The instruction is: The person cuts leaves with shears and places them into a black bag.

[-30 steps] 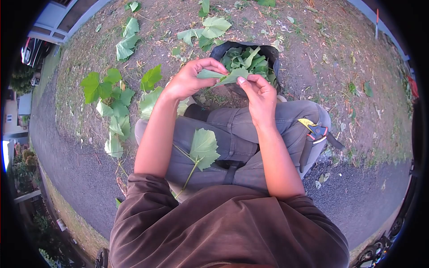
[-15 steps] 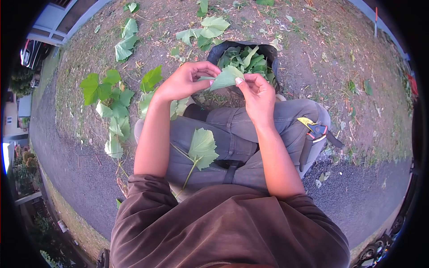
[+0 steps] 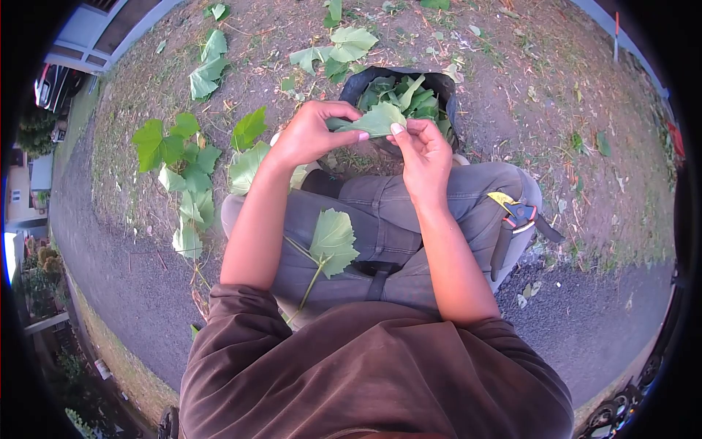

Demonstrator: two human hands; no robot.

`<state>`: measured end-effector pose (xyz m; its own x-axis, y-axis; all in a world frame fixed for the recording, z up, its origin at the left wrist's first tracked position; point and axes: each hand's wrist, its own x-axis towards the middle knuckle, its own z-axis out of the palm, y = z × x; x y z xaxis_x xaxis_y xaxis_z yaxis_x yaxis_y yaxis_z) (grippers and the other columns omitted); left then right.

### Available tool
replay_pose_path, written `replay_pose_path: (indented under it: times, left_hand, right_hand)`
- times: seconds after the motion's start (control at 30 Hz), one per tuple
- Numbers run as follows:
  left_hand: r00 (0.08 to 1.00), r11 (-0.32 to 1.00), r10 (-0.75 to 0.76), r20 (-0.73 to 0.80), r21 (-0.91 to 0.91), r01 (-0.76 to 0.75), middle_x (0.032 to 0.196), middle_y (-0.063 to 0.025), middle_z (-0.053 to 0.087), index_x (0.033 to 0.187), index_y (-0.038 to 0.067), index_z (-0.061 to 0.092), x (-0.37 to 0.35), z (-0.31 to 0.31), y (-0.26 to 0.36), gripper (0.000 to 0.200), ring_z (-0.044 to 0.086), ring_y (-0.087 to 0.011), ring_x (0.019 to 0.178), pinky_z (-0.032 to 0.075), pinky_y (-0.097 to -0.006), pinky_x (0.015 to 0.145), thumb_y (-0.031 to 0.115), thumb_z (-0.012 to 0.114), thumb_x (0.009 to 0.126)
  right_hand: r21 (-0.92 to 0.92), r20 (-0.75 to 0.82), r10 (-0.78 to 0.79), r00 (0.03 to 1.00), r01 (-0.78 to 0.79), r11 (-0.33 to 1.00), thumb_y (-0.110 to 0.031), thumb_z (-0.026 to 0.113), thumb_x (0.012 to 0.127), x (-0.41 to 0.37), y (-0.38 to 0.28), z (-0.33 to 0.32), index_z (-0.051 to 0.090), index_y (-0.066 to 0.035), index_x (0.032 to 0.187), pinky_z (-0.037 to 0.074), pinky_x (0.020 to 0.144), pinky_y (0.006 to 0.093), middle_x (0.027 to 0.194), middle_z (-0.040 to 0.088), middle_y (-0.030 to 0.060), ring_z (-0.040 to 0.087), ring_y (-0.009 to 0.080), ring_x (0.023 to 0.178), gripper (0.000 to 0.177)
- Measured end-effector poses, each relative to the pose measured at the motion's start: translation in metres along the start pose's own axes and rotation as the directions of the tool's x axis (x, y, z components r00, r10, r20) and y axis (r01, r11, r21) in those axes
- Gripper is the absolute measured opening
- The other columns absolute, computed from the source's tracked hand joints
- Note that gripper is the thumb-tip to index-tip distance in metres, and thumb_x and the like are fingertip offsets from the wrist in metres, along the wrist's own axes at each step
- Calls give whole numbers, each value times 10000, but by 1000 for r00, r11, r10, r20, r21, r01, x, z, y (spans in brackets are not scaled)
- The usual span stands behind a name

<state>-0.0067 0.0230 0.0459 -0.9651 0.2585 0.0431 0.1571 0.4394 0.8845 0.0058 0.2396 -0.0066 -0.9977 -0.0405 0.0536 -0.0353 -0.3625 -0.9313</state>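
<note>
A pale green grape leaf [image 3: 379, 121] is stretched between both hands, just in front of a black bag [image 3: 356, 85]. My left hand [image 3: 314, 134] pinches the leaf's left side between thumb and fingers. At the right edge, my right hand [image 3: 424, 152] grips it with thumb and forefinger. Many picked leaves [image 3: 420, 99] lie inside the bag, partly hidden by the held leaf. Across my lap rests a vine stem with one leaf [image 3: 334, 241] on it.
Pruning shears [image 3: 519, 214] with a yellow blade lie on my right knee. A leafy vine cutting [image 3: 196, 175] is on the ground at left. More grape leaves [image 3: 352, 44] are scattered beyond the bag. Gravel [image 3: 117, 293] borders the grass on the left.
My left hand has closed further onto the leaf and shifted slightly right. The leaf now lies flatter between the hands. My right hand has barely moved.
</note>
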Motion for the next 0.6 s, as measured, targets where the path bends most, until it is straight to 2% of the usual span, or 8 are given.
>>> replay_pose_path:
  times: [0.07,0.33,0.4,0.43,0.5,0.53,0.6]
  left_hand:
    - [1000,1000,-2,7,12,2,983,-45,745,1010,-15,768,1,0,-1,263,664,-116,848,529,-308,797,180,865,863]
    - [1000,999,24,-15,-46,-25,902,-36,751,997,-11,786,3,0,-4,270,655,-105,831,521,-293,784,236,841,902]
    - [981,980,-187,52,-61,190,1043,-44,752,1016,-8,798,2,-5,-4,187,674,-111,894,536,-284,817,167,804,948]
    - [981,979,-189,52,-60,192,1043,-44,752,1016,-8,798,1,-7,-6,187,674,-111,894,536,-284,817,167,804,948]
    - [984,969,-170,55,-171,177,1028,-25,744,1016,19,794,3,-8,-8,166,688,-101,876,578,-274,789,174,798,958]
    - [984,969,-170,55,-172,177,1028,-25,744,1016,19,794,2,-8,-7,166,688,-101,876,578,-274,789,174,798,958]
    - [953,862,-290,86,-410,300,1007,-33,743,1015,29,770,0,-8,-3,151,708,-109,909,626,-288,792,166,796,956]
  right_hand:
    - [88,-17,35,999,-33,996,-29,700,1012,1,4,-1,636,29,1099,577,846,267,1016,722,83,715,126,910,123]
    - [96,-21,23,1000,-20,995,-32,694,1017,2,2,-1,615,31,1096,586,866,286,1031,720,95,717,144,934,128]
    - [93,-7,2,1000,-1,996,-34,692,1019,1,1,1,616,33,1095,584,876,288,1033,721,94,718,145,942,126]
    - [39,9,-24,1000,24,999,-31,692,1017,0,-1,2,625,35,1092,584,885,291,1041,726,95,720,145,955,121]
    - [-16,24,-51,998,52,999,-29,692,1015,-2,-6,3,634,37,1090,584,894,294,1049,730,96,721,144,968,115]
    - [-81,41,-72,997,75,994,-25,693,1011,-3,-7,3,646,38,1088,582,898,294,1054,733,94,721,140,979,110]
    - [-145,61,-93,994,101,984,-20,694,1007,-5,-10,4,657,38,1086,580,901,294,1059,735,92,720,135,989,105]
